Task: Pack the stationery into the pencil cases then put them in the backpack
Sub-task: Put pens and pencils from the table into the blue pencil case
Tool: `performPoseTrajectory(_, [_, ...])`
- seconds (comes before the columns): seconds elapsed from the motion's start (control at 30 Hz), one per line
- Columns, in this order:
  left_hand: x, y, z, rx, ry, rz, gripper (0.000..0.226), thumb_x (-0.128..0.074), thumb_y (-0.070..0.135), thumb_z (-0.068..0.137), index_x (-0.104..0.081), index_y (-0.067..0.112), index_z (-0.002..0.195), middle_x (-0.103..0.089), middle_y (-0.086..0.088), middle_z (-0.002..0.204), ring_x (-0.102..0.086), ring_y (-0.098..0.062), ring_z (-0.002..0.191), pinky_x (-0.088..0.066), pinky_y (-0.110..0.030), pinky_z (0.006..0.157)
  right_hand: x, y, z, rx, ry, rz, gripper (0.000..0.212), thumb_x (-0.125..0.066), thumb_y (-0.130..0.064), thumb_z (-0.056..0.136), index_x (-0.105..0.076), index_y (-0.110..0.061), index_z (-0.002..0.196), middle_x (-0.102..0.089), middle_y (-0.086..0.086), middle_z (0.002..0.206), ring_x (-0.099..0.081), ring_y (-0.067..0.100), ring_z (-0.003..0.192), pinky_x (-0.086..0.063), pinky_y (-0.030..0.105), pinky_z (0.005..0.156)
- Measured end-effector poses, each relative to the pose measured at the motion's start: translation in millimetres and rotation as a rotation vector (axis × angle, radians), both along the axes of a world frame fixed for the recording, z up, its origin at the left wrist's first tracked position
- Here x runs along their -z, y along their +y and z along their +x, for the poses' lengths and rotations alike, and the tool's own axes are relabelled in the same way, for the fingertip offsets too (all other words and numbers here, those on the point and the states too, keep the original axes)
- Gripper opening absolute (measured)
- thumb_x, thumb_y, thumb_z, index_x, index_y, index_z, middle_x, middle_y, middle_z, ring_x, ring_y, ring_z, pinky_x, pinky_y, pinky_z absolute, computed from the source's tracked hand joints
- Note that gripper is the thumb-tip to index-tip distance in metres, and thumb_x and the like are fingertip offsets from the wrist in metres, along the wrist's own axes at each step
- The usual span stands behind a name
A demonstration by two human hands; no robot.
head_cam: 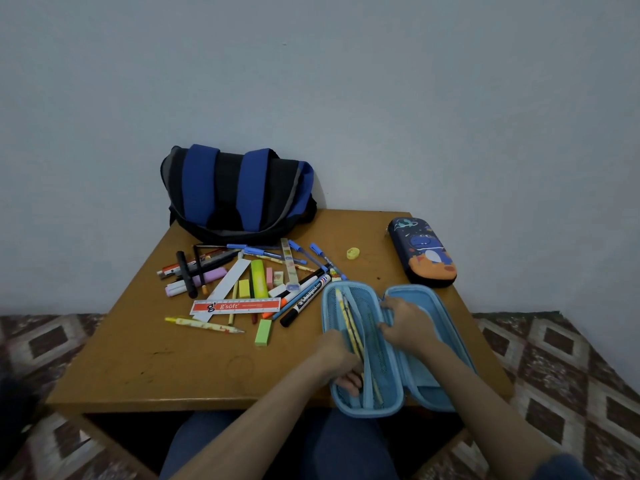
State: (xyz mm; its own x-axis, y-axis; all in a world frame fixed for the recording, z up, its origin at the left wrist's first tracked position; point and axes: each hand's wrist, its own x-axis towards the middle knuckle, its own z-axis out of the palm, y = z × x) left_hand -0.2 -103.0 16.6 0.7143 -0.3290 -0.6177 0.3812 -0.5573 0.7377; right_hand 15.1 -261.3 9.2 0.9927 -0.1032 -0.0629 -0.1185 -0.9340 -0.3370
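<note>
**Both hands at an open pencil case**

A light blue pencil case [440, 317] lies unzipped and flat at 5 o'clock on a wooden table [156, 358]. The left hand [341, 362] reaches into its left half, fingers curled round the lower ends of yellow pencils [348, 317]. The right hand [407, 323] pinches the case's centre flap.

Loose stationery is heaped mid-table, including a red ruler [235, 306] and a black marker [304, 303]. A blue-and-black backpack [239, 192] sits at 12 o'clock. A closed navy pencil case [424, 252] (cartoon print) lies at 2 o'clock.
</note>
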Motion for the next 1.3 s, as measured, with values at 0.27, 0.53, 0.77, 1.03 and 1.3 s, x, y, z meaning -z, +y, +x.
performPoseTrajectory(0.27, [-14.0,4.6,13.4,0.078,0.006,0.074,0.010,-0.061,0.000,0.087,-0.058,-0.003,0.078,-0.064,-0.006,0.053,-0.062,-0.011,0.043,-0.057,-0.022,0.057,-12.1,1.4,1.4,-0.011,0.036,0.046,0.042,-0.056,-0.019,0.089,-0.052,-0.006,0.129,-0.051,0.011,0.135,-0.047,0.025,0.124,-0.040,0.030,0.096])
performPoseTrajectory(0.53, [-4.2,2.1,34.8,-0.133,-0.414,0.234,0.014,-0.065,0.016,0.086,-0.068,0.003,0.089,-0.072,-0.011,0.081,-0.071,-0.021,0.076,-0.059,-0.037,0.074,-18.1,41.0,7.3,-0.015,-0.027,-0.015,0.030,-0.061,-0.034,0.087,-0.054,-0.011,0.070,-0.057,0.006,0.075,-0.054,0.017,0.071,-0.042,0.029,0.060])
performPoseTrajectory(0.77, [3.7,-7.0,34.9,-0.060,-0.492,0.434,0.018,-0.059,0.024,0.088,-0.060,0.007,0.093,-0.068,-0.011,0.094,-0.069,-0.024,0.083,-0.059,-0.034,0.071,-9.5,43.1,10.4,-0.013,0.020,-0.060,0.037,-0.054,-0.019,0.085,-0.032,-0.016,0.055,-0.041,0.000,0.061,-0.047,0.021,0.069,-0.029,0.027,0.047])
performPoseTrajectory(1.03, [5.7,-10.0,42.8,-0.028,-0.369,0.336,0.015,-0.064,0.016,0.085,-0.066,0.005,0.095,-0.072,-0.009,0.084,-0.071,-0.021,0.077,-0.060,-0.038,0.072,-7.5,40.2,11.9,0.065,-0.008,0.118,0.029,-0.053,-0.013,0.083,-0.043,-0.016,0.056,-0.053,0.005,0.068,-0.050,0.019,0.068,-0.035,0.025,0.059])
performPoseTrajectory(1.3, [1.7,-8.3,50.1,-0.052,-0.275,0.243,0.015,-0.058,0.012,0.091,-0.066,0.001,0.085,-0.065,-0.003,0.060,-0.063,-0.012,0.049,-0.058,-0.024,0.061,-2.5,41.1,8.3,0.116,-0.097,0.212,0.022,-0.053,-0.017,0.088,-0.052,-0.015,0.066,-0.045,-0.007,0.057,-0.049,0.017,0.067,-0.032,0.024,0.055])
